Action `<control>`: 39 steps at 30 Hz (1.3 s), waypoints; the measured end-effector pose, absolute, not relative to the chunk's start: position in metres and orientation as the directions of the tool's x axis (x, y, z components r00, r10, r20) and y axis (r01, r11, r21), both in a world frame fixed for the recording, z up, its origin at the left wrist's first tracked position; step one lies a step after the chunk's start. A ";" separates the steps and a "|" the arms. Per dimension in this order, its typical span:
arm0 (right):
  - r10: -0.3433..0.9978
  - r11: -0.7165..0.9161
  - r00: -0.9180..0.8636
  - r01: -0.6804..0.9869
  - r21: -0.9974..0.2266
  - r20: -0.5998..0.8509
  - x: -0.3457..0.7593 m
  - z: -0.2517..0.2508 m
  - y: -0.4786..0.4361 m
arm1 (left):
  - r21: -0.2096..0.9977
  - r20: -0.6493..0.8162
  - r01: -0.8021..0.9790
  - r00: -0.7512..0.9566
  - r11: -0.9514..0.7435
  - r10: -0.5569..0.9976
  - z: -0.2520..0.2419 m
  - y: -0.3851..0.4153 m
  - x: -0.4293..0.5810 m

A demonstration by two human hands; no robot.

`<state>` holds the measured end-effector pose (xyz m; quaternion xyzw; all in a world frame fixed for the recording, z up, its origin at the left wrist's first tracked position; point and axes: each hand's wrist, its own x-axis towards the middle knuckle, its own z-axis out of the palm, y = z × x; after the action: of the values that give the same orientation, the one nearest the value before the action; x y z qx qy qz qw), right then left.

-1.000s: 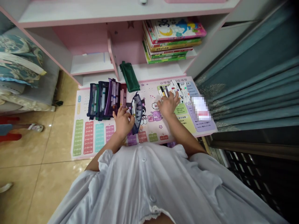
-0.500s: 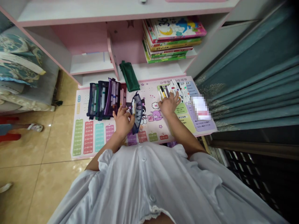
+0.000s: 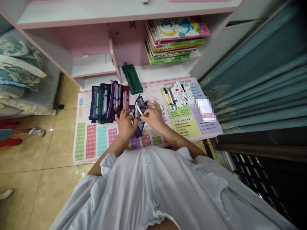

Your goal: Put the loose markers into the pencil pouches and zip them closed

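My right hand point(image 3: 154, 116) has left the loose markers point(image 3: 176, 94) and now pinches a white marker point(image 3: 139, 109) at the mouth of the dark mesh pouch point(image 3: 140, 103). My left hand point(image 3: 124, 125) grips that pouch, held up over the printed times-table mat point(image 3: 96, 150), just beside a row of filled pencil cases point(image 3: 105, 103).

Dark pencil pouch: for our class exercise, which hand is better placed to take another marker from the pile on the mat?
Probably the right hand: it lies nearer the marker pile and only pinches a white marker, while the left hand is gripping the pouch.
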<state>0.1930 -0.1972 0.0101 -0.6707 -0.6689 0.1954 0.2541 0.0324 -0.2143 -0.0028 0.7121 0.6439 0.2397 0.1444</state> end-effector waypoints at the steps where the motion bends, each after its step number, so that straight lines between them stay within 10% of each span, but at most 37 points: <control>1: 0.998 0.013 0.022 0.809 -0.588 0.052 0.189 0.010 -0.195 | 0.513 0.156 0.849 0.056 -0.130 0.986 -0.002 -0.215 0.032; 12: 0.997 -0.003 -0.036 0.874 -0.486 -0.073 0.178 -0.001 -0.185 | 0.527 0.158 0.840 0.054 -0.131 0.986 -0.002 -0.215 0.033; 18: 0.979 0.065 0.060 0.815 -0.576 0.196 0.207 -0.013 -0.176 | 0.532 0.143 0.839 0.046 -0.116 0.989 -0.001 -0.214 0.033; 28: 0.896 -0.380 0.435 0.856 -0.350 0.090 0.303 -0.021 -0.148 | 0.540 0.161 0.830 0.060 -0.139 0.985 -0.003 -0.214 0.032; 39: 0.884 -0.382 0.443 0.870 -0.313 0.152 0.314 -0.043 -0.143 | 0.552 0.160 0.823 0.052 -0.133 0.986 -0.002 -0.214 0.031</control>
<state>0.3144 -0.1431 -0.0432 -0.8310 -0.5275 0.0198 0.1755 0.0313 -0.2144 -0.0023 0.7077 0.6392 0.2561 0.1584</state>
